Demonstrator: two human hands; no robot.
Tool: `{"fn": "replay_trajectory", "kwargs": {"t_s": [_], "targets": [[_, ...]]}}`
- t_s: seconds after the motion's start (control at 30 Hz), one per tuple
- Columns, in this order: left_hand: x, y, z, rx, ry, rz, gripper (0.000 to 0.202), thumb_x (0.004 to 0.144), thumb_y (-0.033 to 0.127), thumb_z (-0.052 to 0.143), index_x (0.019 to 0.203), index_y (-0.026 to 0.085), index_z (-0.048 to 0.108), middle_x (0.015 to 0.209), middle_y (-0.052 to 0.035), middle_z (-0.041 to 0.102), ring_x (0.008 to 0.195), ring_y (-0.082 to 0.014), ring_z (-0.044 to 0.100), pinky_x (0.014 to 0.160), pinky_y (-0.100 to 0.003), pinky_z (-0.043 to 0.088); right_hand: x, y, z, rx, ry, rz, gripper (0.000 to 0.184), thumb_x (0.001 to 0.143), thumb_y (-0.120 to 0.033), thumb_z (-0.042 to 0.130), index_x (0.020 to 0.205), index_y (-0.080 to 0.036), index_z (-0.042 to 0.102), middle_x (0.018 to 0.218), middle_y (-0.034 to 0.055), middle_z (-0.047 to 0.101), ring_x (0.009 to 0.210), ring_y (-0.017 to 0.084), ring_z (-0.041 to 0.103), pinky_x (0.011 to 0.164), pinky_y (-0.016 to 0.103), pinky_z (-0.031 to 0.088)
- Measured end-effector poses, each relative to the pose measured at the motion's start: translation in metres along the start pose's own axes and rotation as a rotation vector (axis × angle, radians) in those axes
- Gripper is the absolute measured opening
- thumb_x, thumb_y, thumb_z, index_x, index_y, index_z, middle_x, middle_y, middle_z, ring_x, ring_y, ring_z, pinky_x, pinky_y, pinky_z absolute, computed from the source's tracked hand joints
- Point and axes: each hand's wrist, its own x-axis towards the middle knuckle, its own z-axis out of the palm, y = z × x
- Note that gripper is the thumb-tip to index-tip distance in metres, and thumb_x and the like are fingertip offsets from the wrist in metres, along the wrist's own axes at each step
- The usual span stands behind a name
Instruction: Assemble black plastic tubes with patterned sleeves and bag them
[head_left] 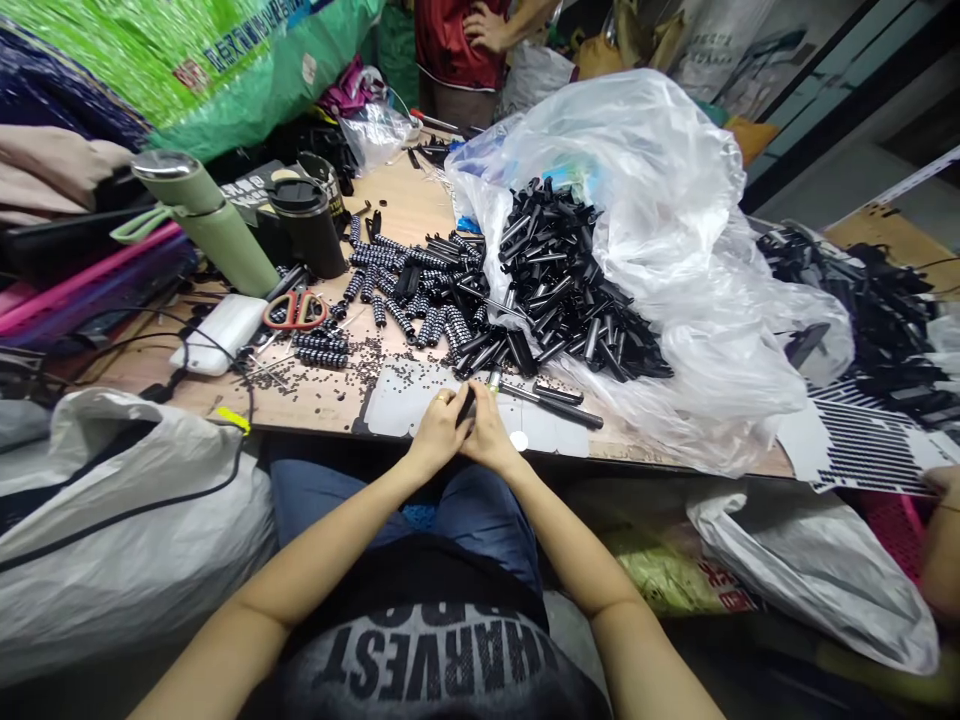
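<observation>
My left hand (437, 430) and my right hand (487, 435) meet at the table's near edge, both closed around one small black plastic part (466, 404) held between them. They hover over a grey sheet (397, 405) strewn with tiny black beads. Just beyond lies a big heap of black plastic parts (559, 285) spilling from a clear plastic bag (660, 230). Left of the heap are several black pieces studded with white dots (405, 290).
Red-handled scissors (295, 310), a white box (217, 332), a green flask (210, 220) and a black cup (309, 225) stand at the left. Grey bags (112, 500) flank my knees. Another person (469, 45) stands at the far end; someone's arm (943, 545) shows at right.
</observation>
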Motion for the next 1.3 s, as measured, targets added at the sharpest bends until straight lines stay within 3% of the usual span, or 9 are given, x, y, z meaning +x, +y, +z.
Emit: {"fn": "replay_trajectory", "kwargs": {"t_s": [0.17, 0.3, 0.47, 0.57, 0.73, 0.9, 1.0, 1.17, 1.3], "targets": [[-0.003, -0.025, -0.009, 0.379, -0.164, 0.390, 0.041, 0.089, 0.008, 0.041, 0.127, 0.014, 0.056, 0.107, -0.0150, 0.062, 0.095, -0.0229, 0.059, 0.083, -0.037, 0.049, -0.009, 0.032, -0.043, -0.415, 0.071, 0.252, 0.052, 0.083, -0.031, 0.063, 0.130, -0.014, 0.049, 0.130, 0.0205, 0.047, 0.125, 0.036, 0.041, 0.102, 0.056, 0.036], [-0.003, -0.029, -0.020, 0.552, -0.099, 0.455, 0.039, 0.090, 0.010, 0.042, 0.125, 0.018, 0.058, 0.106, -0.0130, 0.066, 0.097, -0.0248, 0.058, 0.088, -0.045, 0.041, -0.005, 0.045, -0.072, -0.662, 0.027, 0.305, 0.020, 0.092, -0.029, 0.051, 0.098, -0.015, 0.063, 0.112, 0.0181, 0.059, 0.113, 0.033, 0.049, 0.096, 0.051, 0.038], [-0.010, -0.026, -0.015, 0.595, -0.021, 0.432, 0.038, 0.094, 0.012, 0.038, 0.126, 0.019, 0.057, 0.112, -0.0123, 0.066, 0.100, -0.0247, 0.058, 0.093, -0.049, 0.034, -0.010, 0.008, -0.079, -0.394, 0.077, 0.395, 0.032, 0.098, -0.041, 0.034, 0.099, -0.019, 0.057, 0.075, 0.0051, 0.063, 0.072, 0.021, 0.059, 0.068, 0.030, 0.043], [-0.012, -0.028, -0.013, 0.578, -0.015, 0.415, 0.040, 0.094, 0.011, 0.036, 0.127, 0.019, 0.057, 0.115, -0.0126, 0.065, 0.106, -0.0263, 0.056, 0.095, -0.050, 0.033, -0.021, -0.015, -0.075, -0.266, 0.129, 0.388, 0.038, 0.100, -0.044, 0.024, 0.098, -0.021, 0.054, 0.072, 0.0026, 0.062, 0.064, 0.019, 0.059, 0.062, 0.027, 0.039], [-0.015, -0.025, -0.007, 0.605, -0.034, 0.389, 0.044, 0.092, 0.010, 0.036, 0.132, 0.019, 0.053, 0.118, -0.0143, 0.064, 0.113, -0.0276, 0.056, 0.102, -0.053, 0.034, -0.026, -0.020, -0.063, -0.439, -0.155, 0.458, 0.031, 0.100, -0.038, 0.029, 0.089, -0.021, 0.053, 0.067, 0.0037, 0.062, 0.060, 0.021, 0.060, 0.059, 0.027, 0.035], [-0.021, -0.009, 0.014, 0.687, -0.069, 0.340, 0.060, 0.094, 0.039, 0.041, 0.140, 0.000, 0.038, 0.144, -0.0243, 0.039, 0.138, -0.0339, 0.032, 0.115, -0.053, 0.021, -0.012, -0.056, -0.073, -0.307, 0.040, 0.303, 0.043, 0.100, -0.046, 0.019, 0.083, -0.022, 0.051, 0.064, 0.0011, 0.058, 0.057, 0.017, 0.057, 0.058, 0.025, 0.036], [-0.026, -0.005, 0.023, 0.677, -0.126, 0.305, 0.072, 0.091, 0.045, 0.042, 0.142, -0.005, 0.031, 0.147, -0.0275, 0.031, 0.142, -0.0361, 0.022, 0.116, -0.052, 0.019, -0.006, -0.081, -0.062, -0.233, 0.026, 0.198, 0.046, 0.100, -0.046, 0.016, 0.089, -0.022, 0.054, 0.070, 0.0032, 0.061, 0.060, 0.017, 0.058, 0.060, 0.026, 0.040], [-0.030, -0.011, 0.028, 0.623, -0.109, 0.309, 0.061, 0.091, 0.027, 0.036, 0.144, -0.004, 0.028, 0.146, -0.0264, 0.035, 0.140, -0.0324, 0.028, 0.115, -0.050, 0.024, -0.007, -0.076, -0.030, -0.430, -0.387, 0.212, 0.035, 0.100, -0.039, 0.028, 0.104, -0.020, 0.057, 0.082, 0.0092, 0.069, 0.068, 0.023, 0.064, 0.062, 0.031, 0.041], [-0.014, -0.009, 0.028, 0.570, -0.055, 0.259, 0.051, 0.092, 0.021, 0.034, 0.138, -0.002, 0.039, 0.135, -0.0265, 0.049, 0.133, -0.0315, 0.041, 0.110, -0.049, 0.033, -0.010, -0.068, -0.043, -0.423, -0.203, 0.196, 0.041, 0.101, -0.043, 0.022, 0.091, -0.021, 0.056, 0.074, 0.0048, 0.065, 0.063, 0.020, 0.061, 0.060, 0.028, 0.038]]}}
